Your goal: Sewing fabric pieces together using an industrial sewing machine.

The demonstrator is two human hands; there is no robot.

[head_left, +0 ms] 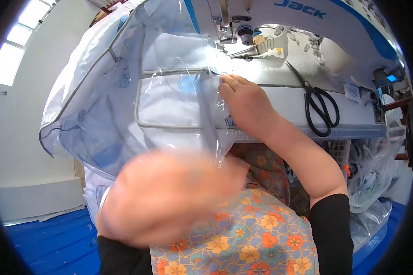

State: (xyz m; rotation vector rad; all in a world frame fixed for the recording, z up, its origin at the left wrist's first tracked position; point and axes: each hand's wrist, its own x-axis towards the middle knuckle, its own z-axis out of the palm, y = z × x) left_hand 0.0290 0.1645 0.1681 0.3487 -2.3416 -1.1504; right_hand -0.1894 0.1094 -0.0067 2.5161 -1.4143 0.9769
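The clear plastic piece with grey edging (170, 105) lies in front of you, left of the sewing machine (344, 27)'s needle area and hanging below the table edge. Your left hand (170, 197) is blurred before it; I cannot tell its grip. Your right hand (244, 98) has its fingers close together on the plastic's edge; whether they pinch or press, I cannot tell. Black scissors (310, 90) lie rightward. Blue lettering (300, 8) marks the machine; the white label (352, 92) has print too small.

Left of hands (174, 195) blurred; sewing machine (337, 27) cut off at top.
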